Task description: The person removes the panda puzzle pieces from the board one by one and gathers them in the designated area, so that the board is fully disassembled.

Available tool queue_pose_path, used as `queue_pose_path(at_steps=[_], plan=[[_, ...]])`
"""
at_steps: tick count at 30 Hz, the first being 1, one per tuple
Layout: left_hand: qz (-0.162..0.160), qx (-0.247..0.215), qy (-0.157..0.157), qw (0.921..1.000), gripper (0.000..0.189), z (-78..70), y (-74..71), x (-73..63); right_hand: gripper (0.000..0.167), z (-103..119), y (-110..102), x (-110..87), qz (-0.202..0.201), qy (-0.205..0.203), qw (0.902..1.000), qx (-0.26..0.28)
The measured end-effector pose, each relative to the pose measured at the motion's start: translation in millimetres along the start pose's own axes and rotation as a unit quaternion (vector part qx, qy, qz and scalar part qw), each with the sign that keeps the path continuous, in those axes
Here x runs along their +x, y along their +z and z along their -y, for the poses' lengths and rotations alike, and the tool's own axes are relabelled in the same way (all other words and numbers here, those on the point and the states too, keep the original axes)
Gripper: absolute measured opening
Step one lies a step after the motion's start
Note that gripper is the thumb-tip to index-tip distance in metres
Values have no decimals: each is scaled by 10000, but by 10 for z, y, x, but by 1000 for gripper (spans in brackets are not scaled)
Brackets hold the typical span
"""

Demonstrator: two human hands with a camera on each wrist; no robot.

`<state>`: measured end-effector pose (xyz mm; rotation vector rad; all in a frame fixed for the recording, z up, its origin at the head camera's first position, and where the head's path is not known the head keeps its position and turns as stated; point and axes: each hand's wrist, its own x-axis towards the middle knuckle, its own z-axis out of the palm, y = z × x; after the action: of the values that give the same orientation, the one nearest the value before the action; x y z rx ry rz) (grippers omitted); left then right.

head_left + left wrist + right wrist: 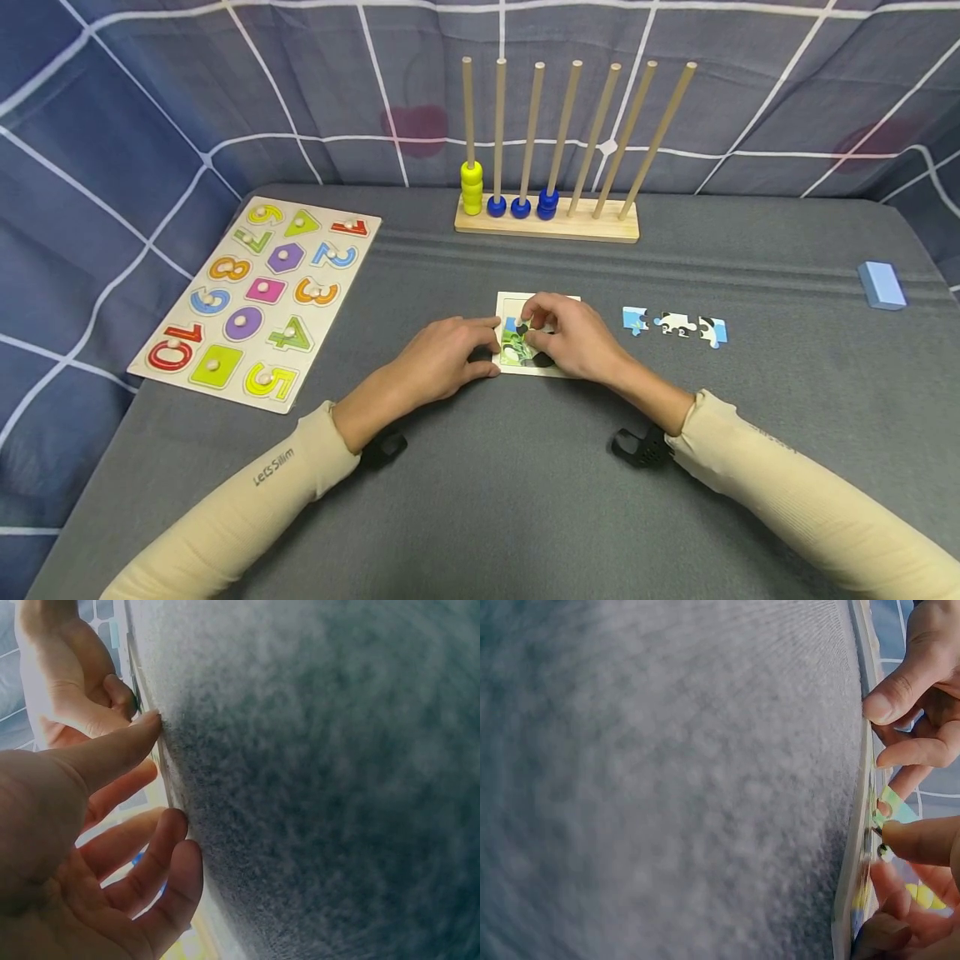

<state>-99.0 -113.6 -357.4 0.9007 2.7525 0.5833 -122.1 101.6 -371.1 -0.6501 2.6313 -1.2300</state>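
A small jigsaw board (512, 297) with a pale frame lies flat mid-table, its green, blue and black picture partly covered by my hands. My left hand (446, 358) rests at the board's left edge, the thumb touching the near side and the extended index finger farther up. Over the picture, my right hand (576, 337) pinches a jigsaw piece (897, 807) between thumb and fingers. In the right wrist view that piece shows green and light blue and stands tilted up from the board. Right of the board lie three loose pieces: a blue one (634, 320) and two black-and-white ones (676, 324).
A number-and-shape peg board (247, 312) lies at the left. At the back stands a wooden rack of upright rods (547, 225) with yellow and blue beads. A light blue block (882, 286) sits near the right edge. A checked cloth (337, 100) hangs behind.
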Motion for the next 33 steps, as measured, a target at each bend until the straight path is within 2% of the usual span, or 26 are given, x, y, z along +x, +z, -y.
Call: queue_pose_path(at_steps=[7,13,33], plan=[[15,13,-42,10000,21,0,1,-9,13,10,2,9,93,-174,9997,105],[-9,2,-29,10000,19,11,8,-7,16,6,15,12,114,-348,9993,-10],[-14,-24,-8,10000,19,2,-1,-2,18,10,-27,-22,27,-216,9987,465]])
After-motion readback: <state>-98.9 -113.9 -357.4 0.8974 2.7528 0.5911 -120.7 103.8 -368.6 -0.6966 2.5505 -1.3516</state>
